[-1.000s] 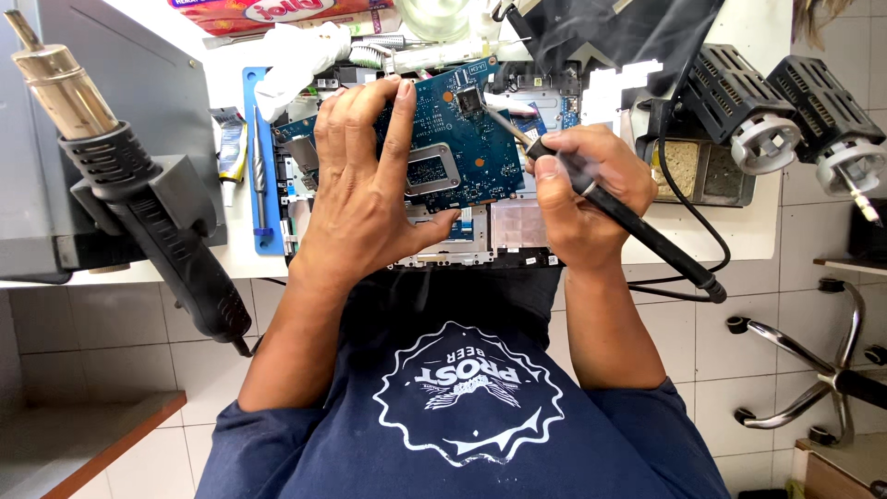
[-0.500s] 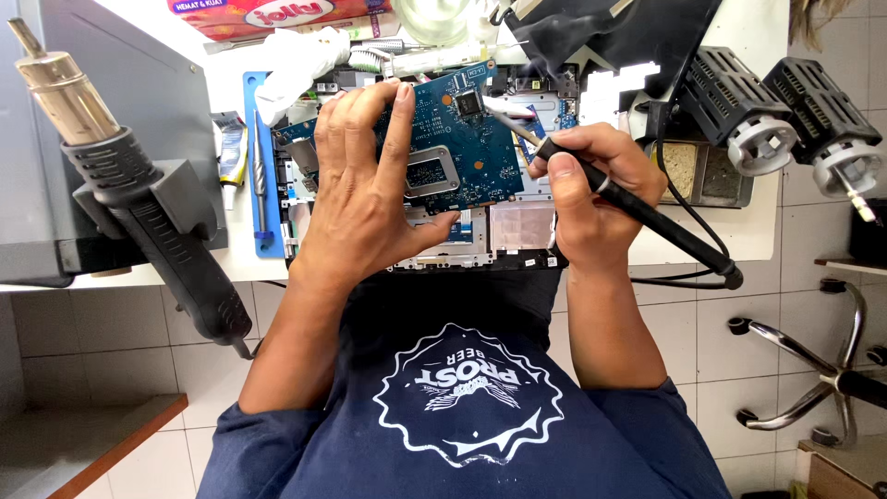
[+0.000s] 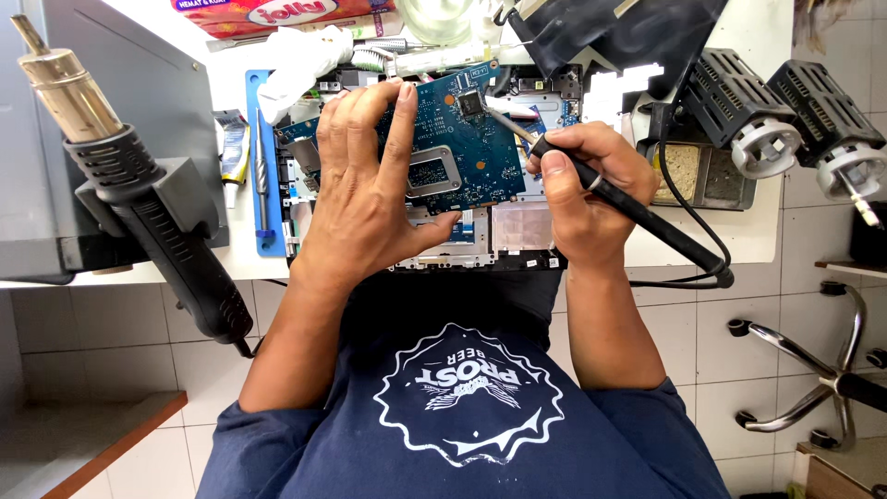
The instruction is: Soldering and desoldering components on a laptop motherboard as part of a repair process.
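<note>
A blue circuit board lies on an opened laptop chassis on the white bench. My left hand rests flat on the board's left part, fingers spread, thumb by a silver metal frame. My right hand grips a black soldering iron like a pen. Its tip reaches toward a small black chip near the board's top edge. The iron's cord trails off to the right.
A black hot-air gun with a brass nozzle hangs at the left on a grey unit. Two black ribbed tool heads sit at the right, beside a sponge tray. A blue tool strip, a white cloth and a chair base are nearby.
My right hand has shifted slightly up and left, bringing the iron's tip closer to the black chip. The left hand stays pressed on the board.
</note>
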